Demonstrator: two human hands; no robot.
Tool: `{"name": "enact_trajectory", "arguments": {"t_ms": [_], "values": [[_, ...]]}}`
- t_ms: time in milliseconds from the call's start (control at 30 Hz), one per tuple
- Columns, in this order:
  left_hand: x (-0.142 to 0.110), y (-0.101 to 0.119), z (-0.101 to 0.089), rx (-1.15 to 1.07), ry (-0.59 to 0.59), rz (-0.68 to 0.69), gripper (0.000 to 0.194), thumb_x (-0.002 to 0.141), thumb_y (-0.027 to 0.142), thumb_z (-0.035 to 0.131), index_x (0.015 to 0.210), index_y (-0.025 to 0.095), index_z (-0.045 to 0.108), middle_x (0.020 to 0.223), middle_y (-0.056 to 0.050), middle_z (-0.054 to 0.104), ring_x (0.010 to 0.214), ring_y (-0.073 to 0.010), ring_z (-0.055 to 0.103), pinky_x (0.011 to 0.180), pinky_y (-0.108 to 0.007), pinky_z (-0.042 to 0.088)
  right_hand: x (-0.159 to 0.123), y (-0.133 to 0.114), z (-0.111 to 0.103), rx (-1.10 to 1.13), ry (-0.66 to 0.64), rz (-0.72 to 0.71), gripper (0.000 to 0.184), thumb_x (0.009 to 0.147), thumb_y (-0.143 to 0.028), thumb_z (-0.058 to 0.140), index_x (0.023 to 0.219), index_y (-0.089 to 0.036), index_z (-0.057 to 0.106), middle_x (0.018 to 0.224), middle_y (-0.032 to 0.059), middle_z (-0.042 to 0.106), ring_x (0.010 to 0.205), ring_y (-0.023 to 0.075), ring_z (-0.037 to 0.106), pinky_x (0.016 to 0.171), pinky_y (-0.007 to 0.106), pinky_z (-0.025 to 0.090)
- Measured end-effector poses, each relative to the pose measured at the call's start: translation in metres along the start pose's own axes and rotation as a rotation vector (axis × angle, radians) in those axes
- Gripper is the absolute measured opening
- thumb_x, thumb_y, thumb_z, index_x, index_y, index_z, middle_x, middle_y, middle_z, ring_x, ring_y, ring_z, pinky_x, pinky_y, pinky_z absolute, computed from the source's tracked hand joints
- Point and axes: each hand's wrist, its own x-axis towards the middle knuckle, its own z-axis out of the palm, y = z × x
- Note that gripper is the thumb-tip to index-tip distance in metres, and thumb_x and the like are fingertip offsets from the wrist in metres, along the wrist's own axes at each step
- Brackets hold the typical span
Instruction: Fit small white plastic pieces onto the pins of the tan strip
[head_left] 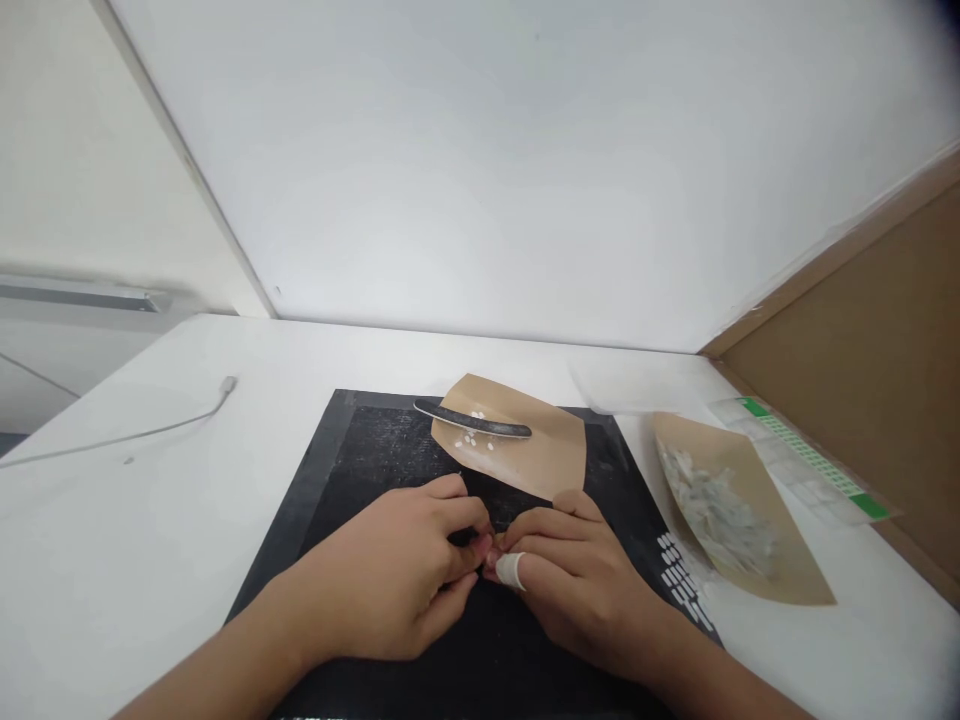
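Note:
My left hand [420, 565] and my right hand [574, 575] meet fingertip to fingertip, low over a black mat [360, 470]. Both are closed in a pinch; whatever sits between the fingertips is too small or hidden to make out. A white wrap [511, 571] circles a digit of the right hand, probably the thumb. Just beyond the hands, a sheet of brown paper [544, 440] lies on the mat with several small white oval pieces [470, 438] on it. A dark curved nail file [480, 424] rests across that paper, its left end reaching past the edge.
Right of the mat, a second brown paper [787, 540] carries a heap of whitish translucent pieces [720, 515]. Small white strips [679, 580] line the mat's right edge. A clear plastic packet with a green label [810, 455] lies beyond. A white cable [150, 430] crosses the table's left side.

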Motion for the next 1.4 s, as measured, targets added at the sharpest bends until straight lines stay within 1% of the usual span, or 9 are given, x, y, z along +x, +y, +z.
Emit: {"name": "enact_trajectory", "arguments": {"t_ms": [200,433,700,900,1067,1167,1267,1333,1400], "values": [[0.002,0.001,0.0,-0.022,0.004,-0.047,0.023,0.1,0.022,0.052,0.092,0.02,0.073,0.097,-0.004,0.07,0.094,-0.021,0.058,0.077,-0.034,0.053,-0.001,0.003,0.002,0.044,-0.023,0.027,0.02,0.098,-0.007,0.056,0.082,-0.017,0.052,0.081,-0.0018,0.073,0.079,0.0102,0.067,0.074,0.034,0.029],[0.0,0.004,0.003,-0.001,-0.021,-0.064,0.027,0.101,0.021,0.049,0.087,0.019,0.071,0.096,-0.005,0.069,0.089,-0.0205,0.056,0.072,-0.033,0.052,-0.001,0.006,0.003,0.096,-0.067,0.056,0.018,0.1,-0.01,0.057,0.084,-0.018,0.052,0.086,-0.0019,0.073,0.082,0.0097,0.068,0.08,0.033,0.031],[0.0,0.002,0.006,0.022,-0.007,-0.067,0.025,0.102,0.02,0.05,0.088,0.019,0.07,0.098,-0.004,0.068,0.09,-0.0196,0.056,0.072,-0.033,0.051,-0.001,0.005,0.004,0.075,-0.03,0.059,0.024,0.1,-0.009,0.056,0.079,-0.018,0.048,0.081,-0.0029,0.073,0.081,0.0093,0.069,0.08,0.034,0.031],[0.0,0.001,0.008,-0.029,0.074,-0.038,0.025,0.102,0.021,0.054,0.088,0.019,0.074,0.096,-0.003,0.072,0.096,-0.0199,0.058,0.079,-0.033,0.054,-0.002,0.003,0.005,0.041,0.01,0.03,0.02,0.1,-0.01,0.06,0.083,-0.018,0.054,0.083,-0.0041,0.075,0.096,0.0113,0.07,0.084,0.034,0.033],[0.003,-0.004,0.008,-0.088,0.134,0.01,0.023,0.101,0.02,0.058,0.091,0.02,0.078,0.093,-0.003,0.075,0.104,-0.0217,0.061,0.092,-0.037,0.056,-0.003,0.006,0.004,0.013,0.007,-0.029,0.017,0.1,-0.009,0.057,0.087,-0.019,0.059,0.081,-0.0034,0.075,0.108,0.0159,0.067,0.092,0.036,0.036],[0.005,-0.007,0.006,-0.106,0.149,0.026,0.02,0.101,0.02,0.06,0.096,0.021,0.079,0.094,-0.002,0.078,0.105,-0.0224,0.064,0.107,-0.044,0.05,-0.004,0.008,0.003,0.013,-0.005,-0.031,0.013,0.099,-0.009,0.061,0.09,-0.019,0.063,0.082,-0.0025,0.076,0.109,0.017,0.067,0.094,0.035,0.038],[0.006,-0.01,0.005,-0.144,0.126,0.042,0.018,0.101,0.019,0.061,0.102,0.023,0.079,0.097,0.0,0.081,0.096,-0.0186,0.07,0.118,-0.046,0.041,-0.004,0.009,0.001,0.009,-0.013,-0.036,0.011,0.097,-0.01,0.065,0.091,-0.019,0.064,0.082,-0.0018,0.075,0.109,0.0178,0.066,0.093,0.035,0.041],[0.007,-0.013,0.006,-0.172,0.124,0.059,0.018,0.102,0.02,0.061,0.103,0.024,0.078,0.098,0.001,0.082,0.091,-0.017,0.071,0.117,-0.045,0.042,-0.003,0.008,0.0,0.008,-0.011,-0.035,0.01,0.097,-0.01,0.065,0.091,-0.019,0.065,0.084,-0.0008,0.075,0.109,0.0179,0.066,0.092,0.034,0.043],[0.007,-0.017,0.008,-0.183,0.144,0.066,0.017,0.102,0.023,0.062,0.103,0.023,0.079,0.098,0.0,0.082,0.092,-0.0183,0.071,0.106,-0.042,0.05,-0.002,0.008,-0.001,0.005,-0.015,-0.028,0.01,0.097,-0.011,0.064,0.092,-0.019,0.066,0.085,0.0002,0.075,0.108,0.0183,0.065,0.091,0.034,0.045]]}}
